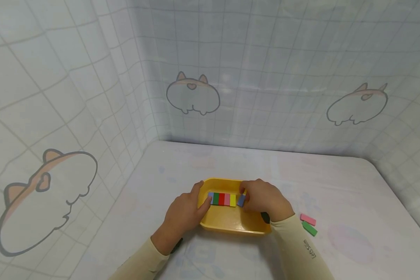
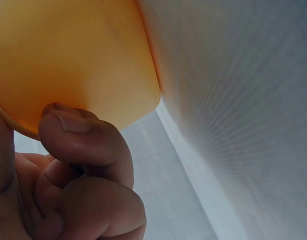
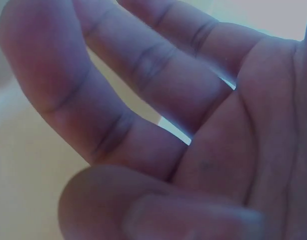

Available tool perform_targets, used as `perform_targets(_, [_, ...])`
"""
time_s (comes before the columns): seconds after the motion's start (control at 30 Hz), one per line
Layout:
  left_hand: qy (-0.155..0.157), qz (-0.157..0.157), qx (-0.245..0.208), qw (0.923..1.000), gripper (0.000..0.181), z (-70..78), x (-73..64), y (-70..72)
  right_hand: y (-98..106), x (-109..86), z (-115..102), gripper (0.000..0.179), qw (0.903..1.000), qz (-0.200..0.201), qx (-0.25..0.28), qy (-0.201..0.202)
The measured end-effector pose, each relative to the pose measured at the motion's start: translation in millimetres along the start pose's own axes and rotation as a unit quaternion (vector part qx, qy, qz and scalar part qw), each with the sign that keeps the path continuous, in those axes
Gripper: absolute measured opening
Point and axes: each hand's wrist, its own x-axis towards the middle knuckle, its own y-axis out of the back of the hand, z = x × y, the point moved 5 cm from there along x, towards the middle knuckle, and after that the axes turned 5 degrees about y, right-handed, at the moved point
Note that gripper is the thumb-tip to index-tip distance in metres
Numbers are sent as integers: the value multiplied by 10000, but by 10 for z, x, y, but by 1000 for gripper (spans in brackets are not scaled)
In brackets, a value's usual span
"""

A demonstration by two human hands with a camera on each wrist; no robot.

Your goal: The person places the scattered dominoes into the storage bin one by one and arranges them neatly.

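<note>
From here I see a snug, cream left sleeve and a matching right sleeve, with small dark lettering, "Let's Slim", along it. Dark pieces show by both wrists; the left hand and right hand are bare.

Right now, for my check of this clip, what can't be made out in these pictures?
Head: part of the separate blue block, covered by the right hand.
Head: what the dark object is, partly hidden by that hand's wrist.
Left wrist: whatever lies inside the yellow tray, hidden by its wall; picture edges cut the tray off.
Right wrist: the background, blurred and largely blocked by fingers.
</note>
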Motion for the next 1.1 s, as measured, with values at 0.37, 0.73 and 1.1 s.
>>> perform_targets(0.37, [-167,95,7,9998,66,-4,9,4,0,1,-11,47,10000,-26,-34,26])
perform_targets(0.73, [-76,37,-47,10000,66,-13,2,4,-16,-8,-40,52,9998,-150,47,148])
perform_targets(1.1, [-26,30,-40,10000,65,-10,2,12,-19,-15,-46,51,9993,-152,136,301])
